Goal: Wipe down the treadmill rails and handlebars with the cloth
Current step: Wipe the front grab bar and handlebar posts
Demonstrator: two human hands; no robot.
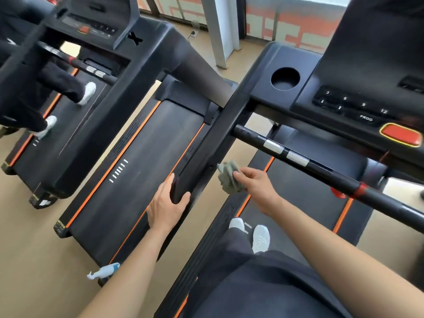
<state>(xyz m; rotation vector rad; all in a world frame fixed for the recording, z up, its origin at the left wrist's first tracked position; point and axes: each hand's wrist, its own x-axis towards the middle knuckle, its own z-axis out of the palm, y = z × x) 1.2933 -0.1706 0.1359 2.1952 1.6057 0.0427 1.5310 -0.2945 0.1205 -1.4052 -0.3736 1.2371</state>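
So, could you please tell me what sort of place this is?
Probably a gym: three treadmills stand side by side, the nearest has a button console, and another person stands on the far one.

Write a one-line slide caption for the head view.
The left hand grips the treadmill's side rail; the right hand holds a crumpled cloth at its inner face.

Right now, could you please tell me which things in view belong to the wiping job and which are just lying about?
Part of the job: cloth, held in the right hand; side rail, gripped by the left hand; handlebar.
Just lying about: spray bottle on the floor; cup holder; neighbouring treadmill.
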